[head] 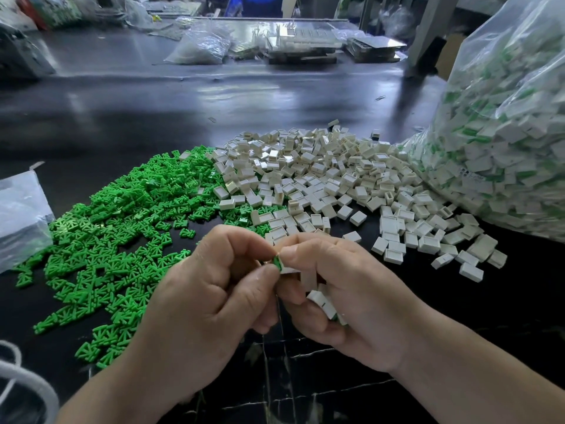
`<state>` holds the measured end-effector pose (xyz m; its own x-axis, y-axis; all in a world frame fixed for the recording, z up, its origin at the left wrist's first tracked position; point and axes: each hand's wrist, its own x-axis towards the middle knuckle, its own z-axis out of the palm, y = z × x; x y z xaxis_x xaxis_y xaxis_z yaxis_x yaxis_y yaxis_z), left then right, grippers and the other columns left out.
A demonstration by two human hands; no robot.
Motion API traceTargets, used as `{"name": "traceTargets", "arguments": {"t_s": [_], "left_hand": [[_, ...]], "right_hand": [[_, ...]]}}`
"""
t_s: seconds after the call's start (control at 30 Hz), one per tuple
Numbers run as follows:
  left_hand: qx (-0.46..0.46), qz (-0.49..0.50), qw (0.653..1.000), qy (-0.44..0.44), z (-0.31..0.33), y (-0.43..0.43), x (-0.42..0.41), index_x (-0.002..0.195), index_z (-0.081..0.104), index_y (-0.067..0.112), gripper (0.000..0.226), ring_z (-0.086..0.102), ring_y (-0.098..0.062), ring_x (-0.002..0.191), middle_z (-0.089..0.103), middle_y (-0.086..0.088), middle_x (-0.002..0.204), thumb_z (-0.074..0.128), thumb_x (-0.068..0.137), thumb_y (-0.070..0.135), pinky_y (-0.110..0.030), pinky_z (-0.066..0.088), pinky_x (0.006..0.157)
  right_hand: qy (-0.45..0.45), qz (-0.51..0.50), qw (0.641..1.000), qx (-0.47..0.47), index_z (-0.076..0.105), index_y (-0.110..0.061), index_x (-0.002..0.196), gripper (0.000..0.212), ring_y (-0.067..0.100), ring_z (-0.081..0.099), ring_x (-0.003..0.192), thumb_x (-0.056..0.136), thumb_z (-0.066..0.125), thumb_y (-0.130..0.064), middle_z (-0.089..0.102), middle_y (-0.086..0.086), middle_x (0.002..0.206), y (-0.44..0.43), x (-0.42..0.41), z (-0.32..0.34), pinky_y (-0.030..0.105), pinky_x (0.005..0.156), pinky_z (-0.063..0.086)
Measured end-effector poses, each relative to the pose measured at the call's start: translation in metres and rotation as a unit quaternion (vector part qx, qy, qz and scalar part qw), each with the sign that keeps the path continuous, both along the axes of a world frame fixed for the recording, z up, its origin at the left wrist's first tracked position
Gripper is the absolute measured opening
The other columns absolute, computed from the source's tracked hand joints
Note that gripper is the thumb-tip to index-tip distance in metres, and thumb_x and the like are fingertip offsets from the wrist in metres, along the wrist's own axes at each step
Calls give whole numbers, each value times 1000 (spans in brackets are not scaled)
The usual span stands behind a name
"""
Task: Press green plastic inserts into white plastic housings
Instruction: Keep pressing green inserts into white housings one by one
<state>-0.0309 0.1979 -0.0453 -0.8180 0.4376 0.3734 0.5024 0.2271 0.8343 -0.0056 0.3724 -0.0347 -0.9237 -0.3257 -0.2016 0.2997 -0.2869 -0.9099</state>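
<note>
Near edge of the table (153, 117): left hand (214, 289) pinches a green insert (277, 262) between thumb and forefinger; right hand (345, 301) pinches a white housing (289, 268) against it, other fingers curled round spare housings (321, 301), apparently held ready to save reaching. Insert sits at the housing's mouth; seating judged incomplete. Mid-table: green insert pile (131, 215) toward the left edge, white housing pile (321, 175) beside it, touching, each within its hand's reach. Right edge: clear bag (504, 148) of assembled parts
</note>
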Motion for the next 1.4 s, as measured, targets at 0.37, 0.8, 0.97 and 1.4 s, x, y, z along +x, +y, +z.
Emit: {"name": "traceTargets", "arguments": {"t_s": [0.37, 0.8, 0.97, 1.4], "left_hand": [[-371, 98, 905, 186, -9, 0, -22, 117, 69, 27, 40, 54, -19, 110, 66, 5, 117, 52, 87, 47, -34, 44, 87], [-392, 60, 890, 224, -13, 8, -22, 86, 66, 29, 15, 54, -17, 92, 66, 14, 91, 56, 87, 40, -38, 38, 78], [-312, 97, 924, 198, -10, 9, -18, 97, 64, 20, 13, 55, -15, 89, 66, 8, 88, 63, 88, 29, -28, 38, 84], [-117, 93, 981, 120, 4, 8, -3, 107, 60, 30, 24, 56, 13, 97, 61, 25, 101, 62, 84, 36, 3, 35, 78]], "right_hand": [[-56, -93, 974, -201, 57, -10, 87, 16, 11, 53, 47, 76, 67, -16, 61, 8, 79, 24, -16, 3, 16, 28, 35], [-34, -102, 993, 54, 62, -17, 80, 14, 10, 43, 45, 91, 67, -23, 58, 4, 73, 17, -12, -1, 19, 37, 29], [-13, -111, 988, 105, 68, -21, 78, 14, 11, 43, 43, 92, 69, -23, 59, 3, 71, 17, -12, -3, 19, 36, 30], [-67, 14, 998, -5, 65, -17, 80, 19, 7, 43, 44, 89, 65, -33, 55, 1, 69, 14, -10, -6, 16, 35, 28]]}}
